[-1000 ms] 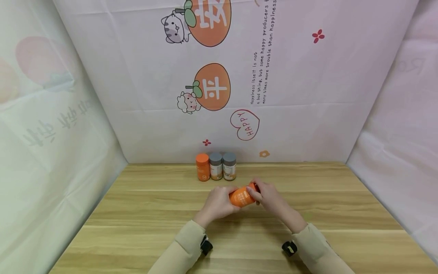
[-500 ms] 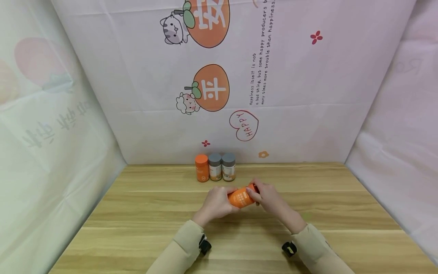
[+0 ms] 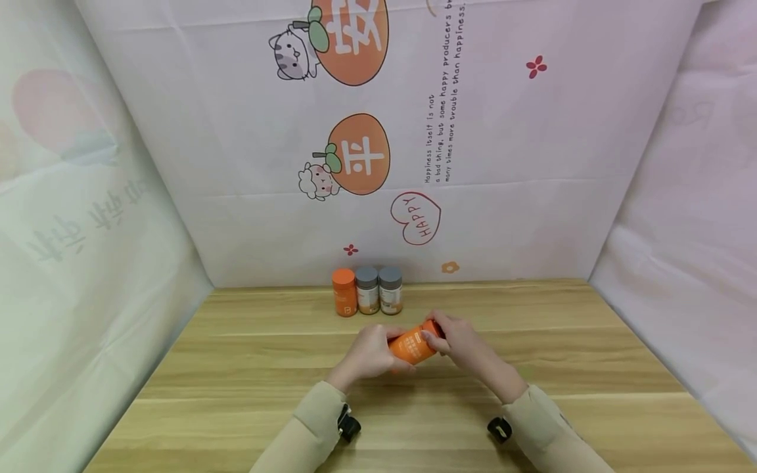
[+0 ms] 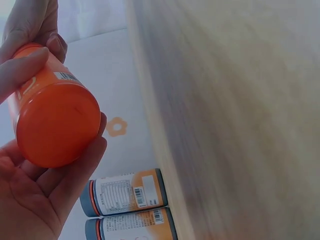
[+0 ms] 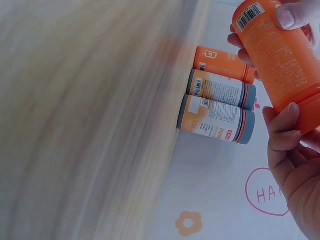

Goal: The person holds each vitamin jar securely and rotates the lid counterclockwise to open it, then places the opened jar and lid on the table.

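An orange bottle [image 3: 412,345] is held tilted above the table, its cap end up to the right. My left hand [image 3: 368,353] grips the bottle's lower body from the left. At the other end, my right hand [image 3: 465,343] holds the orange cap [image 5: 312,111], fingers and thumb curled round it. The left wrist view shows the bottle's round base [image 4: 58,125] facing the camera, with left-hand fingers around it. A barcode label is visible near the base in the right wrist view.
At the table's back edge stand a second orange bottle [image 3: 345,293] and two grey-capped bottles, one in the middle [image 3: 367,291] and one on the right [image 3: 390,291]. Behind them hangs a printed white cloth [image 3: 491,217]. The wooden table [image 3: 236,368] spreads around the hands.
The head view has shifted slightly. The held bottle tilts a little more, its base end lower, and the left hand has moved slightly with it. Both hands keep their hold.
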Motion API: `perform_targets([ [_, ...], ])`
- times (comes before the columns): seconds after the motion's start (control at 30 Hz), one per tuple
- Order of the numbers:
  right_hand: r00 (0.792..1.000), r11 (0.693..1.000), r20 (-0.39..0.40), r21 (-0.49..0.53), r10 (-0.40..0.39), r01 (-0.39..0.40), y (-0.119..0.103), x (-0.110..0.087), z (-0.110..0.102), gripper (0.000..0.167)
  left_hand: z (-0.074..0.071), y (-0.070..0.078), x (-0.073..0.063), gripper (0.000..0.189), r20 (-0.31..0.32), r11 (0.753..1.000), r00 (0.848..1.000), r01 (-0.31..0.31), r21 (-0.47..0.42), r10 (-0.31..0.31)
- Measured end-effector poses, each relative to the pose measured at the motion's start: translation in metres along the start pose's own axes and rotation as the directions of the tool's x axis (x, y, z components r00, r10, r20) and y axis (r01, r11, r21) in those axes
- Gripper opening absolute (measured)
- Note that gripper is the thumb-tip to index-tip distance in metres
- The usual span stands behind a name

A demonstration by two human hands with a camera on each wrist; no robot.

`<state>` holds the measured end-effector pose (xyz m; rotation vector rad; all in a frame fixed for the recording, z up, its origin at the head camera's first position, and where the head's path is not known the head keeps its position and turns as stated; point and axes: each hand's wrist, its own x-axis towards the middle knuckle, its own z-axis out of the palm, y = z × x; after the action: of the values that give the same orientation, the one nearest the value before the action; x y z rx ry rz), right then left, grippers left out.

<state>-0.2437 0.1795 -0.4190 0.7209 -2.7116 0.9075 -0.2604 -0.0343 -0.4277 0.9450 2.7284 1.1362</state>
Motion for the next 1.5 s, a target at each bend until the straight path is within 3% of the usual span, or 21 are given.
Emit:
perform_targets([
  [0.23,0.999,0.999,-0.011,0.011,-0.047,0.047,0.000,0.000,-0.001,0.024,-0.001,-0.001,0.000,0.047,0.011,1.000,1.000,0.016,-0.019,-0.016],
  [0.57,0.987,0.986,-0.037,0.039,-0.159,0.160,0.005,-0.001,0.000,0.018,-0.002,-0.003,-0.003,0.037,0.046,0.993,0.999,0.013,-0.114,-0.008],
  [0.73,0.987,0.982,-0.024,0.102,-0.158,0.159,0.007,-0.001,0.000,0.019,-0.002,-0.002,-0.003,0.038,0.041,0.992,0.999,0.007,-0.126,-0.002],
  [1.0,0.995,0.976,-0.041,0.194,-0.090,0.096,0.003,-0.001,-0.002,0.018,-0.004,0.004,-0.003,0.044,0.005,0.999,1.000,0.017,-0.042,-0.016],
  [1.23,0.999,0.979,-0.054,0.203,-0.009,0.020,0.001,0.000,-0.003,0.029,-0.003,0.008,-0.003,0.047,-0.020,0.993,1.000,0.004,0.121,-0.002],
  [1.4,0.995,0.970,-0.040,0.227,0.096,-0.085,-0.001,0.002,-0.003,0.034,-0.002,0.011,-0.003,0.047,-0.064,0.979,0.998,-0.006,0.206,0.020],
  [1.5,0.984,0.948,-0.019,0.271,0.179,-0.168,-0.003,0.002,-0.004,0.037,-0.001,0.011,-0.003,0.047,-0.098,0.965,0.995,-0.008,0.262,0.035],
])
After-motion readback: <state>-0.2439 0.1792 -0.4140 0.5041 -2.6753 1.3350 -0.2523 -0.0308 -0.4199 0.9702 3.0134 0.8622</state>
